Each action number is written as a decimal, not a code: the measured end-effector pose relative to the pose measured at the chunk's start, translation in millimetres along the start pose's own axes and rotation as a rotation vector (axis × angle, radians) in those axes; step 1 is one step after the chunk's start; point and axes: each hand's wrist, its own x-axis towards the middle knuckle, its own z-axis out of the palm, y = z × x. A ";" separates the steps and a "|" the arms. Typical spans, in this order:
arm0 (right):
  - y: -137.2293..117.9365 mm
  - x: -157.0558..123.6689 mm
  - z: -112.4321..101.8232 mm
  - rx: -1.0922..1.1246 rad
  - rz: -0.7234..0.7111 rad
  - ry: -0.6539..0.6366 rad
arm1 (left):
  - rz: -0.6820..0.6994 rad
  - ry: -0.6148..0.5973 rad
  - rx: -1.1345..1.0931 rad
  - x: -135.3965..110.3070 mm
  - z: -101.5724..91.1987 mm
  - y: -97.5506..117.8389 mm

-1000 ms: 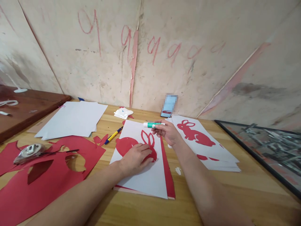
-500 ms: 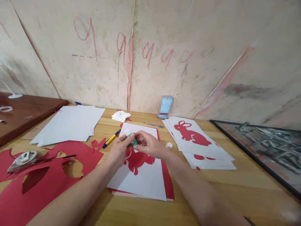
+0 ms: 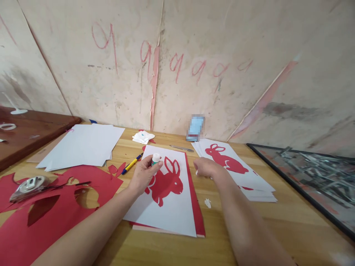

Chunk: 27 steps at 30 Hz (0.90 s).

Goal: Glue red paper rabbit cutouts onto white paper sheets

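Upright in my left hand [image 3: 144, 173] is a glue stick [image 3: 156, 159] with a white top and green body, gripped between thumb and fingers. Beneath it lies a white sheet [image 3: 169, 221] bearing a red paper-cut rabbit [image 3: 168, 183]. The hand covers part of the rabbit's left side. To the right of the sheet, my right hand [image 3: 205, 168] is closed low over the table, its fingers round a small white cap [image 3: 196, 172] that is mostly hidden. A white scrap [image 3: 208, 203] rests on the wood nearer to me.
Sheets with another red rabbit [image 3: 230, 160] lie right, beside a black-framed panel [image 3: 305, 177]. A phone [image 3: 195, 127] leans on the wall near a thin metal tool [image 3: 181, 148]. Left are blank paper [image 3: 83, 144], a yellow-blue pen [image 3: 131, 164], red offcuts [image 3: 63, 221] and a tape measure [image 3: 30, 186].
My right hand has left the glue stick and moved right to the white cap. The left hand keeps the glue stick, now upright. The rabbit's head has come into view, and a white scrap shows.
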 end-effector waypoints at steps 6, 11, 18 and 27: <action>-10.9 -2.2 -6.2 0.685 -0.427 0.249 | 0.099 -0.067 0.191 -4.4 2.3 6.0; -47.0 -22.6 -9.1 0.885 -0.600 0.363 | 0.142 -0.109 0.360 -7.9 1.9 -0.9; -60.9 -32.6 -4.8 0.742 -0.654 0.394 | 0.193 -0.132 0.493 -7.7 2.0 -5.5; -65.2 -36.7 -7.7 0.673 -0.698 0.380 | 0.211 -0.143 0.605 -9.8 3.0 -5.0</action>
